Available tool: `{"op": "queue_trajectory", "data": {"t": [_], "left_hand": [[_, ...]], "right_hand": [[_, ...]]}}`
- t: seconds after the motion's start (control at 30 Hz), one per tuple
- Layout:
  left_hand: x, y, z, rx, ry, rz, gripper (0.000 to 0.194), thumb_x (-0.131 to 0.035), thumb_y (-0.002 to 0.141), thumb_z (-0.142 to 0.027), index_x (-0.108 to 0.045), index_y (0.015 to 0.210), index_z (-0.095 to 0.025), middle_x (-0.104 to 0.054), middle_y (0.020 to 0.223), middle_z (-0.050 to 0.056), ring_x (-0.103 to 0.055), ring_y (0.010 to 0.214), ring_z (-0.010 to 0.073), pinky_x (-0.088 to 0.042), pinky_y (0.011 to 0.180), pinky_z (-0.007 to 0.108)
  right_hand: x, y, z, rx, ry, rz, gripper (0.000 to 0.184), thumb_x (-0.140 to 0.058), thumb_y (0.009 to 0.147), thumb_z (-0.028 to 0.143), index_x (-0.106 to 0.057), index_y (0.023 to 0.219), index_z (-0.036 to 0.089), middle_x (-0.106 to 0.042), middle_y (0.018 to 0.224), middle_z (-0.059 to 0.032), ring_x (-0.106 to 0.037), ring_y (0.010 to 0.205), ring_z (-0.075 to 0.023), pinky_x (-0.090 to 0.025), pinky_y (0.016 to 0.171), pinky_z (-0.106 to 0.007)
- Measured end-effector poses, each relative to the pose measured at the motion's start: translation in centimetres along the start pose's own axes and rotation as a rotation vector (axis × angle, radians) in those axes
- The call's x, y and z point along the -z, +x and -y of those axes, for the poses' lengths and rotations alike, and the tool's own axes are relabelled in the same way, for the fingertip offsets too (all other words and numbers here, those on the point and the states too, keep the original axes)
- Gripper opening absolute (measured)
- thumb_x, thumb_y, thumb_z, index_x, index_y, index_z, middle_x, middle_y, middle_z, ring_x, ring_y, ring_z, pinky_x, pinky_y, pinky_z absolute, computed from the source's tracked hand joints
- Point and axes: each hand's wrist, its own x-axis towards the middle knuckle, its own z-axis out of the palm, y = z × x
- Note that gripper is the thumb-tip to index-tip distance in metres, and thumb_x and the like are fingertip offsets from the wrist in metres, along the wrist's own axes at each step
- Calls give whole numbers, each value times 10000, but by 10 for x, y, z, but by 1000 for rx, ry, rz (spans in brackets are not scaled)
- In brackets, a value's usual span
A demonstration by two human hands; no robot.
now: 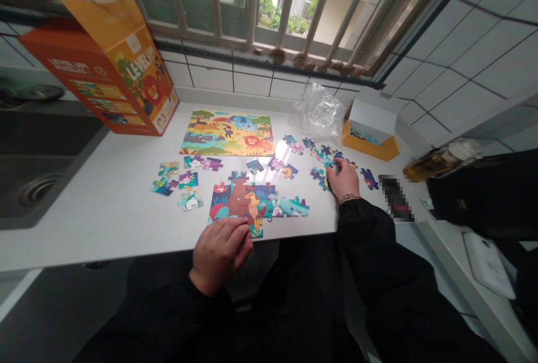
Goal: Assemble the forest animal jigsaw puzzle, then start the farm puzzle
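A partly joined jigsaw puzzle (239, 203) with a bear, a rabbit and a blue animal lies near the counter's front edge. My left hand (222, 248) rests over its lower left part, fingers curled together; whether anything is under them is hidden. To the right, my right hand (344, 179) reaches down among loose puzzle pieces (321, 154), its thumb and forefinger slightly apart at the pieces. I see no piece lifted in it. More loose puzzle pieces (188, 180) lie left of the joined part, and several others sit just above it.
A finished animal picture (229, 133) lies behind the pieces. Around it stand an orange puzzle box (138, 83), a crumpled clear plastic bag (317, 110) and a small open yellow box (370, 142). A blurred dark object (396, 198) and a bottle (441, 159) are at right, a sink (46, 167) at left.
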Motion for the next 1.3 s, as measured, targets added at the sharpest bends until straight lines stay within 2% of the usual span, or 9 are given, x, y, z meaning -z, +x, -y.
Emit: {"op": "queue_trajectory", "data": {"t": [0.3, 0.63, 0.87, 1.03, 1.17, 1.3], "left_hand": [[-2, -3, 1, 16, 14, 16, 171, -707, 994, -205, -646, 1154, -217, -758, 1200, 16, -679, 1078, 257, -502, 890, 421], [-3, -3, 0, 16, 4, 28, 170, -703, 989, -208, -644, 1148, -213, -751, 1197, 29, -672, 1073, 268, -495, 886, 427], [12, -3, 2, 47, -175, 37, 190, -653, 1017, -165, -640, 1204, -194, -708, 1275, 92, -651, 1181, 272, -517, 1004, 434], [40, -3, 30, 93, -96, 35, 201, -659, 1035, -209, -654, 1236, -197, -706, 1293, 94, -640, 1217, 285, -505, 1051, 471], [60, -2, 72, 151, 28, 51, 201, -619, 1060, -268, -685, 1225, -174, -721, 1259, 93, -651, 1185, 296, -512, 1054, 492], [66, -3, 112, 195, 140, 88, 328, -601, 1068, -346, -691, 1287, -119, -708, 1305, 125, -643, 1200, 324, -520, 1069, 498]], "right_hand": [[0, 1, -3, 6, -33, -3, 437, -676, 877, 450, -727, 1216, 179, -781, 1190, -177, -682, 1062, -327, -524, 1047, -511], [-1, 0, -5, 0, -25, -13, 415, -697, 865, 466, -721, 1179, 196, -769, 1170, -158, -667, 1047, -309, -530, 1012, -485], [0, -2, -1, -16, -37, -15, 401, -696, 850, 471, -738, 1141, 197, -768, 1090, -140, -667, 990, -302, -539, 959, -468], [2, -3, 3, -21, -55, -12, 394, -696, 840, 476, -743, 1117, 199, -757, 1065, -132, -644, 954, -292, -533, 946, -457], [3, -4, 7, -26, -74, -11, 385, -692, 836, 475, -741, 1097, 196, -747, 1039, -131, -638, 939, -295, -531, 938, -457], [4, -6, 13, -26, -101, -13, 355, -689, 830, 455, -740, 1068, 197, -736, 1011, -130, -631, 935, -302, -526, 946, -467]]}}
